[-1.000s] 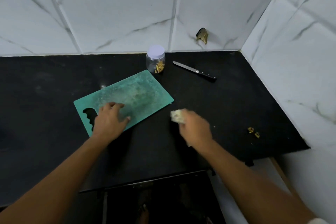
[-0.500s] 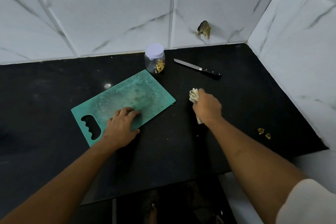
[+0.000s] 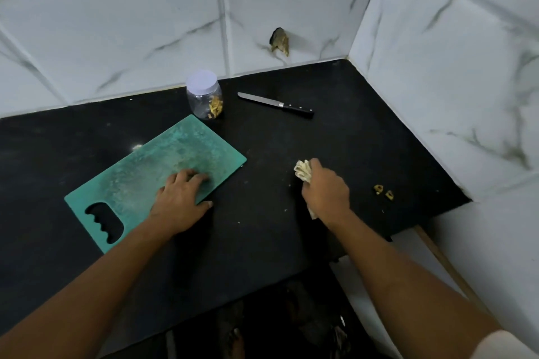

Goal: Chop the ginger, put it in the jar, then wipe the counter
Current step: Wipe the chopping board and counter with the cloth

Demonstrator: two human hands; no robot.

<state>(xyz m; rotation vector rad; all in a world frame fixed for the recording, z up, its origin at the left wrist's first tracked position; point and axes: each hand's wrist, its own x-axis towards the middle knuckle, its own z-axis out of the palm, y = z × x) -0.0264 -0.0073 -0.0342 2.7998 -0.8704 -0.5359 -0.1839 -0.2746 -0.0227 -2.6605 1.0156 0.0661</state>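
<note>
1. The right hand (image 3: 325, 192) has its grip closed round the crumpled cloth (image 3: 303, 170), which has swept rightward, away from the cutting board (image 3: 151, 166) — wiping, the last step, looks underway.
2. The chopped ginger (image 3: 216, 106) sits in the lidded jar (image 3: 201, 96), just behind the board.
3. The left hand (image 3: 179, 198) presses on the board, grip open.
4. 2 ginger scraps (image 3: 383, 192) lie on the desk (image 3: 320, 137) right of the cloth — likely next; the knife (image 3: 274, 103) lies farther back.
</note>
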